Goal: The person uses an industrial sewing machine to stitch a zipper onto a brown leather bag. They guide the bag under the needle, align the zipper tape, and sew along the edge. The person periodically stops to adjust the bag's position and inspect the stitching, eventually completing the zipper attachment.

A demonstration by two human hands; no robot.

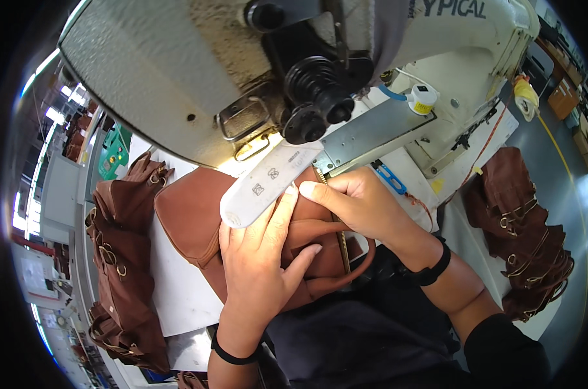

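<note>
A brown leather bag (190,207) with rolled handles and a brass-coloured zipper lies under the head of a sewing machine (158,78). My left hand (258,259) rests flat on the bag, fingers stretched forward and thumb apart. Its fingertips reach the edge of a white, rounded plate (265,185) that hangs from the machine and covers part of the bag. Close to the zipper, my right hand (365,201) pinches the bag's edge between thumb and bent fingers. The needle area is hidden behind the plate and black machine parts.
Brown bags hang in a pile (122,259) on the left, and more bags (517,240) lie at the right. On the white machine table (184,298), a blue cutter (389,176) sits beyond my right hand. A white spool (422,99) stands on the machine bed.
</note>
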